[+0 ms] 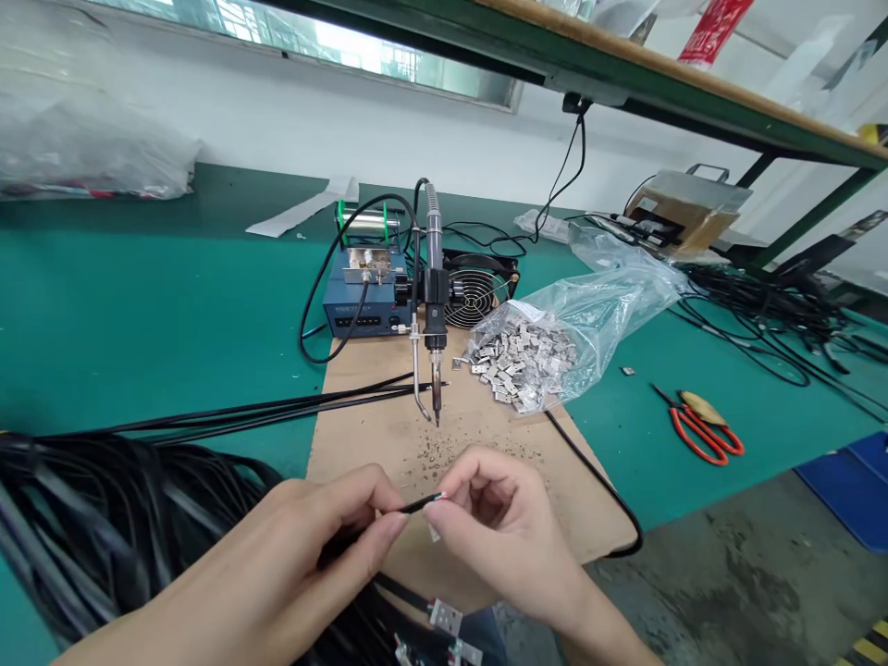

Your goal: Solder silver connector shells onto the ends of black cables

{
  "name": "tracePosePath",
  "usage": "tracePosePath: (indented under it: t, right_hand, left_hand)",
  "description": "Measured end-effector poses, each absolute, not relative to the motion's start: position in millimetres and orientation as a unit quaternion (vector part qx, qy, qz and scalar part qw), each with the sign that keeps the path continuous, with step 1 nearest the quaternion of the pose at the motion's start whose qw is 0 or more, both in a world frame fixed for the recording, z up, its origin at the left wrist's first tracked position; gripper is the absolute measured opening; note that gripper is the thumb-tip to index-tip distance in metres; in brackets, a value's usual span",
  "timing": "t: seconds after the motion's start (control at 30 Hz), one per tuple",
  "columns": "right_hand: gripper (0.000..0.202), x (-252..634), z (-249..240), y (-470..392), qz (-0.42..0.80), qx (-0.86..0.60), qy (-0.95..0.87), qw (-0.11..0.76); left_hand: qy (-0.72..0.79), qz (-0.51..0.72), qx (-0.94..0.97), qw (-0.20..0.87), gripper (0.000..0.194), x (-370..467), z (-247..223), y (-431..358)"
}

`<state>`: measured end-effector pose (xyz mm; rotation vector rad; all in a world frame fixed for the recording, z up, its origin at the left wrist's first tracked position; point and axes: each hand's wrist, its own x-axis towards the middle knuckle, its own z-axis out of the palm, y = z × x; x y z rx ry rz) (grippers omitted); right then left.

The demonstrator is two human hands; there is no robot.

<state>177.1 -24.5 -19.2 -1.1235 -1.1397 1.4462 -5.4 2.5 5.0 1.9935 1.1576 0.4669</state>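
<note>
Between thumb and forefinger, my left hand [333, 546] pinches a black cable [420, 505] close to its end. Thin coloured wire ends show at the tip, where the thumb and forefinger of my right hand [499, 527] close on them. A small pale piece peeks out below the right thumb; I cannot tell what it is. Just beyond both hands, a soldering iron [436, 351] hangs tip down in a stand over a brown board [367, 435] with solder specks on it. Cables with metal USB plugs [445, 617] attached lie below my hands.
Loose USB connectors [524, 361] fill a clear plastic bag right of the iron. Behind stand a blue soldering station [361, 310], a solder spool [375, 220] and a fan [478, 291]. Red-handled scissors [697, 430] lie right. A black cable bundle [139, 527] covers the left front.
</note>
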Motion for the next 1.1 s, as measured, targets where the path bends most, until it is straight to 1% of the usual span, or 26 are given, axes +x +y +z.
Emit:
tracePosePath:
  t: [0.07,0.17,0.2,0.27,0.33,0.4,0.53,0.57,0.63,0.77,0.93,1.1]
  right_hand:
    - [0.019,174,-22,-24,0.596,-0.44,-0.455,0.494]
    - [0.027,166,-28,-25,0.611,-0.415,-0.42,0.527]
    - [0.029,164,-30,-25,0.614,-0.411,-0.408,0.536]
    - [0.031,163,-33,-25,0.622,-0.409,-0.395,0.538]
    - [0.029,171,-33,-24,0.633,-0.42,-0.409,0.505]
    - [0.023,186,-30,-23,0.629,-0.449,-0.448,0.449]
    - [0.012,222,-18,-11,0.541,-0.523,-0.537,0.38]
    - [0.009,228,-16,-6,0.528,-0.529,-0.556,0.363]
    - [0.006,234,-14,9,0.537,-0.526,-0.571,0.331]
    - [0.014,230,-19,37,0.604,-0.528,-0.517,0.298]
    - [0.017,216,-33,50,0.661,-0.516,-0.434,0.328]
    - [0.019,209,-37,45,0.675,-0.508,-0.405,0.35]
  left_hand:
    - [0.439,0.155,0.78,0.418,0.029,-7,1,4]
    - [0.441,0.131,0.713,0.53,0.03,-6,-5,7]
    - [0.434,0.134,0.689,0.565,0.03,-6,-7,7]
    - [0.423,0.152,0.664,0.598,0.029,-3,-8,9]
    - [0.422,0.167,0.67,0.587,0.029,0,-5,11]
    - [0.448,0.155,0.698,0.537,0.029,1,0,18]
    - [0.517,0.126,0.778,0.335,0.026,2,2,43]
    - [0.517,0.128,0.786,0.313,0.024,2,0,51]
    - [0.511,0.139,0.786,0.318,0.019,6,-6,65]
    - [0.485,0.145,0.769,0.391,0.018,15,-16,75]
    - [0.465,0.165,0.734,0.466,0.021,20,-25,68]
    - [0.456,0.188,0.716,0.495,0.021,22,-31,64]
